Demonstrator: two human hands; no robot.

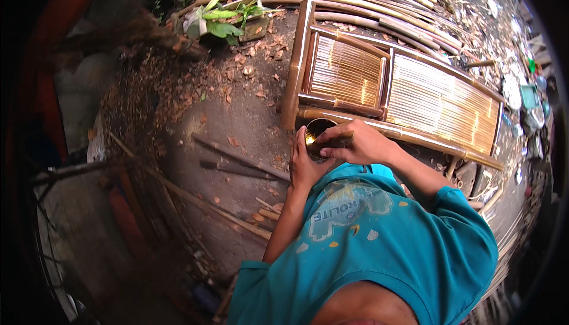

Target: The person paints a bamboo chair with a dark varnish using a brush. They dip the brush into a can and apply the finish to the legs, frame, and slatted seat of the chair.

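Note:
My left hand [303, 165] cups a small round tin [315, 135] from the left side, holding it in front of my chest. The tin's inside looks dark and shiny with a gold rim. My right hand [354, 143] lies across the tin's right edge, fingers pinched over its opening on what seems a dark brush handle; the tool itself is mostly hidden. Just beyond my hands lies a bamboo frame [391, 85] with two slatted panels, flat on the ground. I wear a teal shirt [379, 248].
Long bamboo poles [355, 5] are stacked behind the frame. Dry leaves cover the dirt ground [225, 123]. A green plant [222, 20] grows at the back left. Loose sticks and bamboo offcuts [237, 165] lie to my left. Scattered litter lines the right edge.

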